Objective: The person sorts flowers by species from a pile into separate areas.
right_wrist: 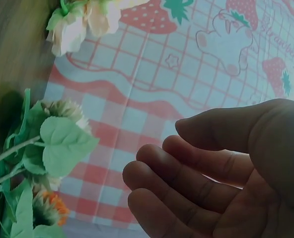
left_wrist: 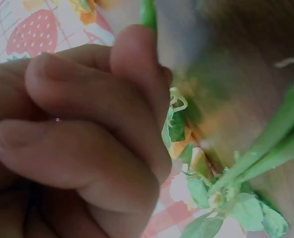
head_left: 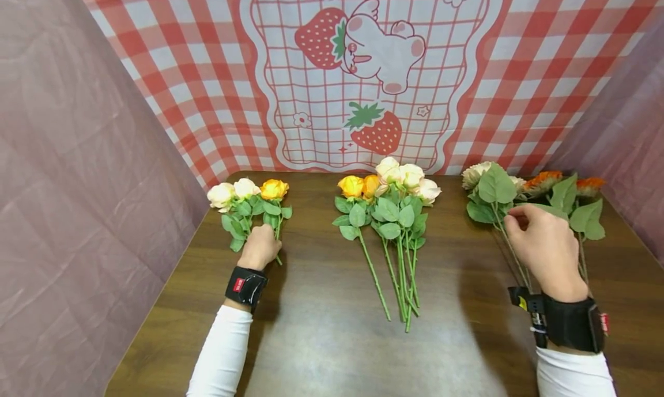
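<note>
Three bunches of artificial flowers lie on a brown wooden table (head_left: pixel 321 339). My left hand (head_left: pixel 261 246) grips the stems of the left bunch (head_left: pixel 248 196), which has two cream roses and one orange rose. In the left wrist view its fingers (left_wrist: pixel 87 134) are curled, with green stems (left_wrist: pixel 266 153) beside them. The middle bunch (head_left: pixel 390 212) of orange and cream roses lies untouched. My right hand (head_left: pixel 539 244) hovers over the stems of the right bunch (head_left: pixel 539 192), fingertips by a leaf. In the right wrist view that hand (right_wrist: pixel 206 168) is relaxed and its palm is empty.
A red-and-white checked backdrop (head_left: pixel 363 68) with strawberries and a rabbit hangs behind the table. Pinkish cloth walls close the left side (head_left: pixel 78 184) and the right side (head_left: pixel 627 132). Both wrists wear black straps over white sleeves.
</note>
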Tool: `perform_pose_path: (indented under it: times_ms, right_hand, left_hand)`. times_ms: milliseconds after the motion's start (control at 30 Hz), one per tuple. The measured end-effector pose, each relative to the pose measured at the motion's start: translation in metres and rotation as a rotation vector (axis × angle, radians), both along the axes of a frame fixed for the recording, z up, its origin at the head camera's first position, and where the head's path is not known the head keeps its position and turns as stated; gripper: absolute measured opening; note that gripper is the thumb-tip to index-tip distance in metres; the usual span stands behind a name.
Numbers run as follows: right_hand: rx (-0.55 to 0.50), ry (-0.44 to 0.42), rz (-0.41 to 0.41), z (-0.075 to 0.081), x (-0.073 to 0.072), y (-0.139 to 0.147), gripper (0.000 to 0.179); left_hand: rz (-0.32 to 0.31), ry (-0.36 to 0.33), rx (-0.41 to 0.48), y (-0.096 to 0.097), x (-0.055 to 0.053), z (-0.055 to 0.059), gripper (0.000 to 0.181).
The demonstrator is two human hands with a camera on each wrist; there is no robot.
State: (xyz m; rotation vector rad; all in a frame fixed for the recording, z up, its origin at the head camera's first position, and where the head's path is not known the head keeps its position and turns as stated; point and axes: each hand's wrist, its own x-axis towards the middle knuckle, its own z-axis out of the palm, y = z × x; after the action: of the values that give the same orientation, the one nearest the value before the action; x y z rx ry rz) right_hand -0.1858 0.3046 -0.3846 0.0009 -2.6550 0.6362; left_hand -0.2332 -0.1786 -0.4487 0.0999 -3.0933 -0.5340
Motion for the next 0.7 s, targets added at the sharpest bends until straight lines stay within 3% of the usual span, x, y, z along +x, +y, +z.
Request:
perform_pose_path:
  times_ms: [167, 433, 533, 700]
  right_hand:
    - [0.008, 0.018, 0.022, 0.001, 0.002, -0.007, 0.022]
    - [0.010, 0.056, 0.061, 0.002, 0.003, -0.024, 0.019]
    - [0.010, 0.098, 0.097, 0.002, 0.004, -0.035, 0.016]
    - [-0.004, 0.187, 0.197, 0.001, 0.008, -0.062, 0.011]
  left_hand:
    - [-0.031, 0.106, 0.030, 0.004, 0.003, 0.005, 0.015]
    - [-0.118, 0.299, 0.109, 0.017, 0.011, 0.023, 0.044]
    - [-0.130, 0.361, 0.116, 0.026, 0.016, 0.032, 0.042]
    - [-0.160, 0.478, 0.174, 0.044, 0.030, 0.049, 0.022]
